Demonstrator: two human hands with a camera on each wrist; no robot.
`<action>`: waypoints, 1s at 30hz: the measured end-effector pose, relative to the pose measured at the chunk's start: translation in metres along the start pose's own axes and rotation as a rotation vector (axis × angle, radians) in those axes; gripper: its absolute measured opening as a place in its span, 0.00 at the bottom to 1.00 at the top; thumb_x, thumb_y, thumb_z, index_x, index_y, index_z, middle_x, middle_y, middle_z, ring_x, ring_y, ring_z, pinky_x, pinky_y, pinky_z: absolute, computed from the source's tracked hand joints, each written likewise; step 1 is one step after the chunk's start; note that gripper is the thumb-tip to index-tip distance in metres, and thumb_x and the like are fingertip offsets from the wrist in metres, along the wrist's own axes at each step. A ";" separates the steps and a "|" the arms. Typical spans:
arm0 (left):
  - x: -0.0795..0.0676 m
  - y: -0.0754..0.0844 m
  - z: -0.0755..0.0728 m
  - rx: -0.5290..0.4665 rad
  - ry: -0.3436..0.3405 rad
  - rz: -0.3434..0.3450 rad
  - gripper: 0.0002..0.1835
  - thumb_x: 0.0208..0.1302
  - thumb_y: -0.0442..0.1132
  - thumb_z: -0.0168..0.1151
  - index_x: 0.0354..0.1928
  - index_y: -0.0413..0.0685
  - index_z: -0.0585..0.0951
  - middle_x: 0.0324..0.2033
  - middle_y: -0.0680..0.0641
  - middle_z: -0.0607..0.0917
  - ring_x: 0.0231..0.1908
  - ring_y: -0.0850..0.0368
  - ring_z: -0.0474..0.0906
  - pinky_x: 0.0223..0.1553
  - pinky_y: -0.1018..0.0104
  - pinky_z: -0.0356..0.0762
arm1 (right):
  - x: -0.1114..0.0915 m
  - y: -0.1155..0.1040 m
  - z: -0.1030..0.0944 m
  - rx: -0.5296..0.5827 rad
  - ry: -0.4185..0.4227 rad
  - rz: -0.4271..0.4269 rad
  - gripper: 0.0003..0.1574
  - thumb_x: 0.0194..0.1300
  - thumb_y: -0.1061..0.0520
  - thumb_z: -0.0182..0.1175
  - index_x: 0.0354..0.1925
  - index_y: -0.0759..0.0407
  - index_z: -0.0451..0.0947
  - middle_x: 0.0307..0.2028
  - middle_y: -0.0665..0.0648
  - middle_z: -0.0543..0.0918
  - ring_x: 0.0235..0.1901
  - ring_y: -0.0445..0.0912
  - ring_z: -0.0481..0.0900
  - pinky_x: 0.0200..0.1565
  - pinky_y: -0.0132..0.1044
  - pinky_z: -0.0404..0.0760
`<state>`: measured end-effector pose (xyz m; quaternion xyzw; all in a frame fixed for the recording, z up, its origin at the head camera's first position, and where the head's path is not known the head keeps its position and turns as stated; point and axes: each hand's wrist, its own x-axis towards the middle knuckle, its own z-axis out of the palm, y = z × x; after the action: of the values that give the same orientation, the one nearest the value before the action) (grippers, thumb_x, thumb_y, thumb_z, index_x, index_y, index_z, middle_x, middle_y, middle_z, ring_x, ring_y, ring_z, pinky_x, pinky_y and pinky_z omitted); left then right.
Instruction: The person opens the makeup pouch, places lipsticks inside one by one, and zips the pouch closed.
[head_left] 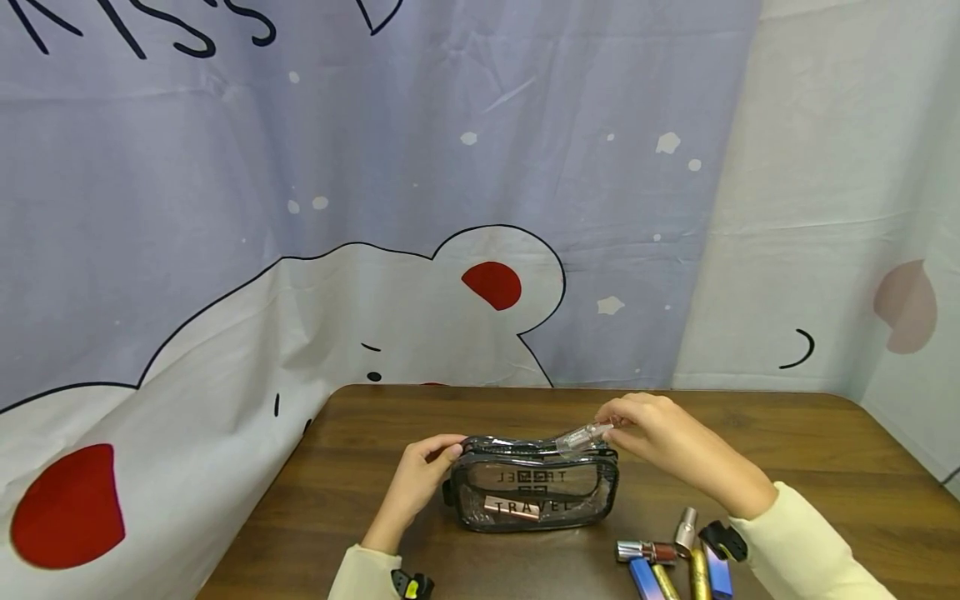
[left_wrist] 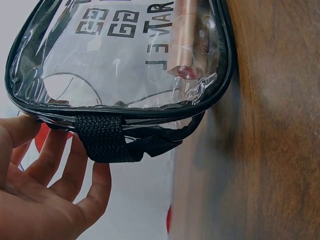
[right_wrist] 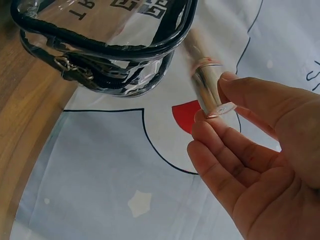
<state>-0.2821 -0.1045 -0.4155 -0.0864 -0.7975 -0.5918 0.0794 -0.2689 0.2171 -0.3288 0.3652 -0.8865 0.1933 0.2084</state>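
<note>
Since the clear pouch (head_left: 592,492) looks soft, the left hand (head_left: 420,479) probably grips its upper left corner to keep it upright and stop it sliding on the table (head_left: 360,417). Thumb and fingers close round that corner, the fingers reaching beneath the woven strap (left_wrist: 105,140) at the end.

The right hand (head_left: 663,437) pinches a shiny tube (head_left: 581,438) by one end between thumb and fingertips, the other fingers loosely bent under it. Held by its end, the tube leaves most of its length free, likely so that the fingers stay out of the pouch's way. It slants left and down from the fingertips, its far end over the pouch's upper right edge; whether that end is inside, I cannot tell.

A pink tube (head_left: 491,504) lies low in the pouch, right of the left hand and well below the right. Below the right hand, near its sleeve (head_left: 798,542), a silver tube (head_left: 686,532), a red tube (head_left: 660,552), gold tubes (head_left: 699,575) and blue boxes (head_left: 717,573) lie close together, perhaps for easy reach.
</note>
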 end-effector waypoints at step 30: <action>0.012 -0.028 -0.002 -0.028 -0.041 -0.026 0.10 0.64 0.35 0.61 0.45 0.41 0.85 0.36 0.43 0.83 0.27 0.64 0.69 0.26 0.75 0.68 | 0.017 -0.012 0.024 0.008 -0.064 -0.074 0.09 0.58 0.64 0.66 0.40 0.59 0.85 0.35 0.51 0.83 0.35 0.42 0.80 0.35 0.32 0.80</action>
<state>-0.3000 -0.1139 -0.4379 -0.0893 -0.7916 -0.6021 0.0539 -0.2764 0.1875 -0.3374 0.4043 -0.8779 0.1772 0.1856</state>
